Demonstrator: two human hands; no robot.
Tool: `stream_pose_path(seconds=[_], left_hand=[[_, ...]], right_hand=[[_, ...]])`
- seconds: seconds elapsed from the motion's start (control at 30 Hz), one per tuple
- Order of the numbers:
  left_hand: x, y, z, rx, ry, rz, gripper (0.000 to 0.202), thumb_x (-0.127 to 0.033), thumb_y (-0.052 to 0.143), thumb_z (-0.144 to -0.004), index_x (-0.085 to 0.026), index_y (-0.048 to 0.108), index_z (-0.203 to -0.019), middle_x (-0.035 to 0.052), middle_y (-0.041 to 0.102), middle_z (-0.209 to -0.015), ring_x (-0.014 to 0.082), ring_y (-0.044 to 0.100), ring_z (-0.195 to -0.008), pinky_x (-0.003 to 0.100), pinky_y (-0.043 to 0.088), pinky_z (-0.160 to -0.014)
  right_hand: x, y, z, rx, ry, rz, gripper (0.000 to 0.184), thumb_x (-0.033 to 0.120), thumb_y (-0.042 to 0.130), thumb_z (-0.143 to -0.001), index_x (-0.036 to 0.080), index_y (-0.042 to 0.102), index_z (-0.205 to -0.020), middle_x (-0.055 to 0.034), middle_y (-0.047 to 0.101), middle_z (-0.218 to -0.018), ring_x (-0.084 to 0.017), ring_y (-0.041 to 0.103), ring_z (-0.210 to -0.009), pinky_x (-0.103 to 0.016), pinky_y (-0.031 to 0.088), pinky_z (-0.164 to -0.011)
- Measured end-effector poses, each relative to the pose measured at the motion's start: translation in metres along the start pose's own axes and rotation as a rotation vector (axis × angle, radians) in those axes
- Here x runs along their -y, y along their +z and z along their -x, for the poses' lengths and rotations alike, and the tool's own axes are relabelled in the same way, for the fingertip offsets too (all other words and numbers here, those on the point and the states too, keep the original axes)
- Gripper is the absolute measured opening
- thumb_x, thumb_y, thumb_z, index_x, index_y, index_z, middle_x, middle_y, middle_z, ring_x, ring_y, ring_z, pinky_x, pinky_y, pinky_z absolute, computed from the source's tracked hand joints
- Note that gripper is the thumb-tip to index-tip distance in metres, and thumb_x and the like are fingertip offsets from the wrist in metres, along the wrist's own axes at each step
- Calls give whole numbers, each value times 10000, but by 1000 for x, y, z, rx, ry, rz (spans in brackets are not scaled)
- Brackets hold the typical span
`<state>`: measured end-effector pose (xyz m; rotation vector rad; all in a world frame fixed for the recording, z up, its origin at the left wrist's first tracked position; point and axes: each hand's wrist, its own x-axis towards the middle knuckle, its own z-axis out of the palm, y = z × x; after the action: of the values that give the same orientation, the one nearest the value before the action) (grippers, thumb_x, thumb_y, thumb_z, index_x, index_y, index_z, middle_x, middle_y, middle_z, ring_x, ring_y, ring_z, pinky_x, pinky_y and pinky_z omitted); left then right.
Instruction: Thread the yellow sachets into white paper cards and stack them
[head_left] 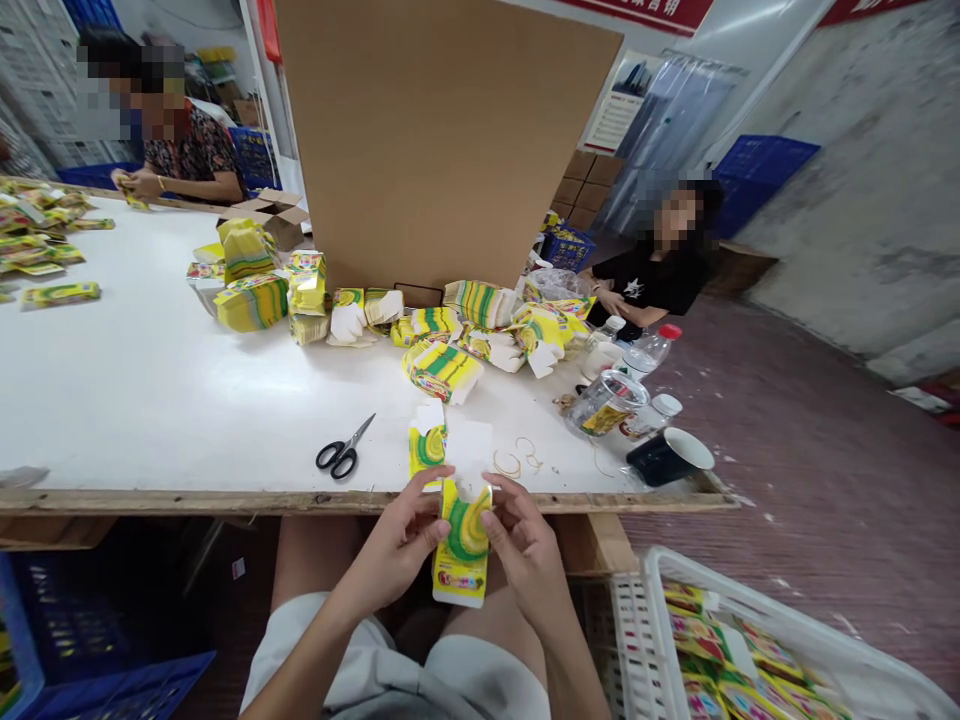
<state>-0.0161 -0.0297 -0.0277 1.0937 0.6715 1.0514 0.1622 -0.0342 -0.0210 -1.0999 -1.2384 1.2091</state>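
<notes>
A yellow and green printed carton [465, 545] is held over my lap, just in front of the table edge. My left hand [405, 540] pinches its left side between thumb and fingers. On the opposite side, my right hand [521, 545] grips the carton the same way. White flaps show at its top end, between my fingertips. Beyond my hands, another flat carton [427, 450] lies on the table with its white tab pointing away. Black-handled scissors [345, 450] rest to the left of it, blades partly apart. Loose rubber bands [517, 457] lie to the right.
Stacks of flat cartons [442, 370] line the table [150, 400] before a tall cardboard sheet [450, 140]. Bottles and a dark mug [667, 457] stand at the right. A white basket [652, 600] holds packets; a blue crate [97, 690] sits left. Two people sit across.
</notes>
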Motion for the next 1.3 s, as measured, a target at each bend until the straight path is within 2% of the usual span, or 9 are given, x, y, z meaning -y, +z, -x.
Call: stream_pose_path(seconds=[0.1,0.2,0.33,0.4,0.57,0.73,0.93,1.2,1.3], left_hand=[[1,1,1,67,-41,56,375,-278,681,-857,-222,515,-1188,58,701,-1014,188,651,-921,268,494,-801],[1,5,1,87,-63,126,399,-291,724,-821,-230,523,-1161,57,710,-992,189,664,-885,261,501,-763],[1,8,0,60,-67,137,754,-325,722,-821,-286,307,-1450,85,729,-1060,228,687,-943,310,523,-812],[2,7,-1,51,-49,49,685,-328,704,-832,-266,387,-1437,111,699,-1170,247,669,-1021,317,526,-843],[8,4,-3,-60,39,-193,386,-265,627,-877,-229,611,-1261,115,517,-1433,261,600,-1172,315,523,-913],[10,9,-3,-35,52,-261,389,-229,560,-912,-234,580,-1300,114,544,-1416,258,562,-1242,338,491,-994],[5,11,-1,-16,11,-181,443,-278,574,-916,-228,523,-1353,136,522,-1443,272,574,-1231,342,514,-946],[7,12,-3,-45,-2,-69,460,-275,640,-877,-213,532,-1320,128,658,-1283,248,654,-1095,323,516,-895],[8,9,-4,-61,-15,2,458,-262,675,-852,-219,537,-1286,103,724,-1153,234,688,-1015,304,531,-837]], right_hand=[[5,-9,-4,57,12,80,230,429,678,-841,211,687,-915,-29,676,-807,-187,631,-752,-263,509,-677],[5,-11,-6,22,-24,186,253,425,657,-856,198,678,-748,-12,632,-708,-167,592,-686,-244,478,-644],[0,-8,-6,-88,-70,112,248,388,677,-851,243,662,-1051,-12,681,-810,-174,627,-741,-253,499,-680],[0,-10,-5,-106,-86,105,349,382,672,-857,274,624,-1185,-19,696,-870,-181,643,-782,-269,510,-707],[11,-21,-5,-29,-174,241,341,501,585,-883,226,786,-900,-87,695,-971,-243,626,-952,-339,498,-839],[7,-20,-4,37,75,280,451,407,676,-811,203,648,-1213,31,581,-648,-150,532,-590,-254,449,-582],[-3,-12,-5,8,17,592,340,321,595,-840,225,584,-1165,100,367,-554,-122,405,-499,-224,305,-505],[-1,-3,-2,-38,48,646,370,273,591,-801,206,537,-1161,107,367,-550,-136,428,-505,-232,332,-510],[-3,-5,-2,-47,-2,559,379,310,623,-817,217,605,-1184,65,497,-609,-144,489,-556,-240,391,-538]])
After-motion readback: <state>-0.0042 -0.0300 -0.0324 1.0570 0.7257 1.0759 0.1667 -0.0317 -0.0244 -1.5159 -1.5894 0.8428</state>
